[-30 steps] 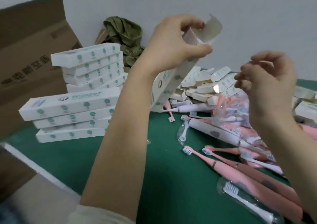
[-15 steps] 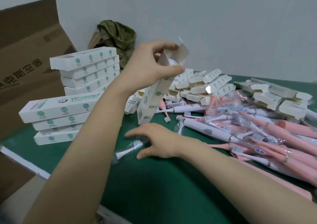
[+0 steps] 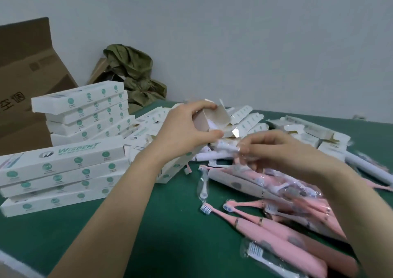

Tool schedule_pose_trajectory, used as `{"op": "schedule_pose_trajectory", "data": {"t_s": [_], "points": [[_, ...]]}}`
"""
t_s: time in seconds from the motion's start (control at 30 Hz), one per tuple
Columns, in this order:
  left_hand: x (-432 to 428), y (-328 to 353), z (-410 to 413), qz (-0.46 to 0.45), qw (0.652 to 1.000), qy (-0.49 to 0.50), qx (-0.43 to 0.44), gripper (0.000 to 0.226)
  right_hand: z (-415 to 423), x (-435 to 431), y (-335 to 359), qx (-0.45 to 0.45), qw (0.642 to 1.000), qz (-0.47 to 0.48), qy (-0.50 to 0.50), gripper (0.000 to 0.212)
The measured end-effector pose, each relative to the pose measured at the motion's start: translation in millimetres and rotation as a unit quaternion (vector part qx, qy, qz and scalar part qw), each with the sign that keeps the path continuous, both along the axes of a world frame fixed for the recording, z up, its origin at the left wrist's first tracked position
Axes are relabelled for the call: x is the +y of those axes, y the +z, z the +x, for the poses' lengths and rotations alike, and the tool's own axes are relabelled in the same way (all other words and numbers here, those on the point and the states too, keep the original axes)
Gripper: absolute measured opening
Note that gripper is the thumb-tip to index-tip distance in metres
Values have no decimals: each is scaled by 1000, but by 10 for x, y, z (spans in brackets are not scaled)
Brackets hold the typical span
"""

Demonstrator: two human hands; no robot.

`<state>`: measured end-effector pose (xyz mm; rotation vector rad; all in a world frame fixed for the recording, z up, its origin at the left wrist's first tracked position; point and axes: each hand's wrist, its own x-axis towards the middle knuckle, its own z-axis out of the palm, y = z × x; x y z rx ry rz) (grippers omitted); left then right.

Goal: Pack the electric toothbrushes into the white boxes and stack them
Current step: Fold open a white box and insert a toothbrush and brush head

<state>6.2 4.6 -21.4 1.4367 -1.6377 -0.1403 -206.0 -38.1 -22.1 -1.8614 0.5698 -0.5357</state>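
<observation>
Lettering: "WISDENT" is printed in green on the top box of the near stack [image 3: 63, 167], left of the grip; green round icons are borne by every closed box, their captions too small to be read. Dark printed characters are seen on the brown carton [image 3: 21, 82] farther left. Grip: the open white box [image 3: 170, 171], tilted with its lower end on the green table [image 3: 148, 235], is clasped below its raised flap by the left hand [image 3: 185, 128], fingers curled round it. Just right of that flap, a clear-wrapped white piece [image 3: 227, 147] is pinched by the right hand [image 3: 282, 152]. Loose pink toothbrushes [image 3: 276, 228] are heaped below and right of the grip.
</observation>
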Motion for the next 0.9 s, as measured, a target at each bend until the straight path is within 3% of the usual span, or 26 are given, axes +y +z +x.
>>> {"op": "schedule_pose_trajectory", "data": {"t_s": [0.1,0.2,0.33,0.5,0.73,0.83,0.9], "points": [[-69,-40,-121,17,1000,-3,-25,60,-64,25,133,-92,993,-15,-74,2],[-66,-104,-204,9,1000,-9,-14,56,-5,52,247,-110,975,-118,-153,14],[-46,-186,-268,-6,1000,-6,-16,63,120,5,289,26,893,-327,-307,11],[-97,-148,-311,11,1000,-4,-27,64,283,-23,384,99,868,-398,-280,14],[-122,-183,-327,7,1000,-25,-6,64,350,-77,449,175,902,-337,-206,18],[-136,-225,-345,-4,1000,-5,7,68,320,-40,383,109,935,-278,-193,18],[-146,-248,-340,-12,1000,15,12,71,331,-50,304,26,938,-244,-247,24]]}}
